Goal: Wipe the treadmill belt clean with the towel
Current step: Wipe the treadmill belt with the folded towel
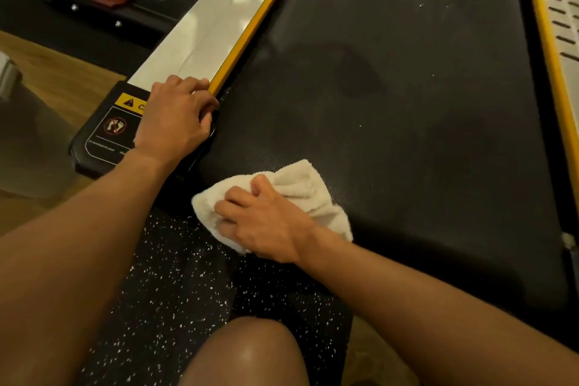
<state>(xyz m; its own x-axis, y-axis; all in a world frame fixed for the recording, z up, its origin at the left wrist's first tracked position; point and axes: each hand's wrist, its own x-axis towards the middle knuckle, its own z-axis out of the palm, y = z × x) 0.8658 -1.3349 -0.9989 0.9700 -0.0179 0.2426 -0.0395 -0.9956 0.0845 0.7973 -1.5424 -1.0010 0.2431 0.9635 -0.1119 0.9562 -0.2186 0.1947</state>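
Right hand (pixel 263 219) clutches a crumpled white terry towel (pixel 308 186), pressing it onto the black textured treadmill belt (pixel 407 88) at the belt's near edge. Left hand (pixel 175 117), apart to the left, curls its fingers over the yellow-edged silver side rail (pixel 194 41). Below both hands lies a speckled black rubber floor mat (pixel 163 276).

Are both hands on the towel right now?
No, only the right hand grips the towel on the belt; the left hand holds the side rail.
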